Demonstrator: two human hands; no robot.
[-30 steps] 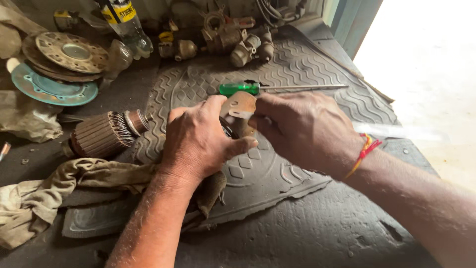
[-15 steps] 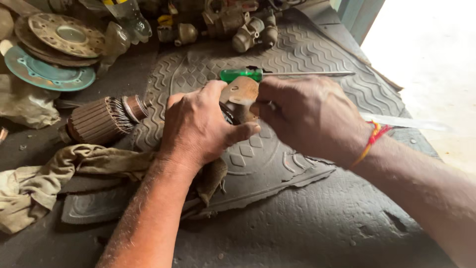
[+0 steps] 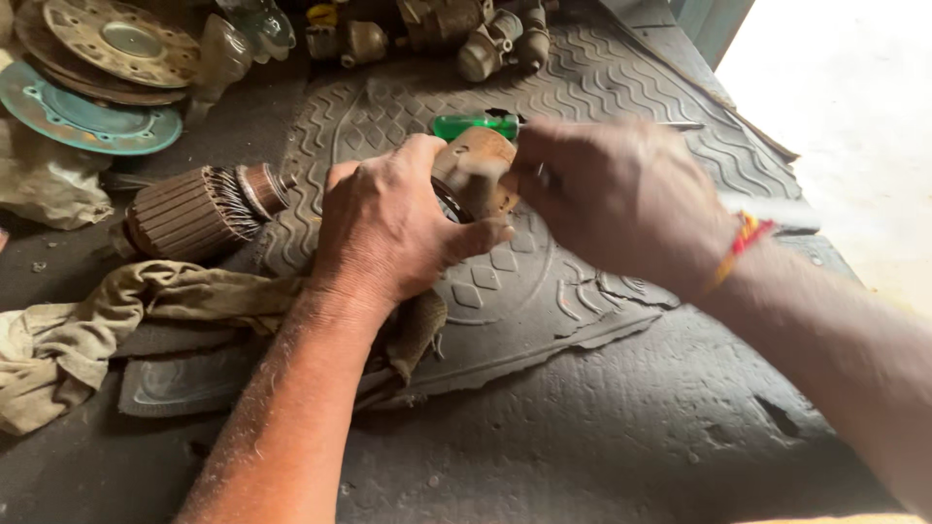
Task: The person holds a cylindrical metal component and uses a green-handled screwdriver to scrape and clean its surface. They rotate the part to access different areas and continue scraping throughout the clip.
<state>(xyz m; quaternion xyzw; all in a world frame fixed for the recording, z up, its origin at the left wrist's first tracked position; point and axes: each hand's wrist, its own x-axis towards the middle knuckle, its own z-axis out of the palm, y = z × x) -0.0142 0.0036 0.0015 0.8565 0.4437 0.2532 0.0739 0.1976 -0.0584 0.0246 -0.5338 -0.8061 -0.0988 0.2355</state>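
Left hand [image 3: 388, 228] clamped round rusty brown cylindrical metal part [image 3: 476, 175], above patterned grey rubber mat [image 3: 582, 87]; long axis tilted, free end up-right. Right hand [image 3: 621, 199] fingers closed on that end; blurred. Green-handled screwdriver [image 3: 476, 124] lies behind

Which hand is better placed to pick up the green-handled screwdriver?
Probably right. The right hand sits beside the green-handled screwdriver, while the left hand grips the rusty metal part.
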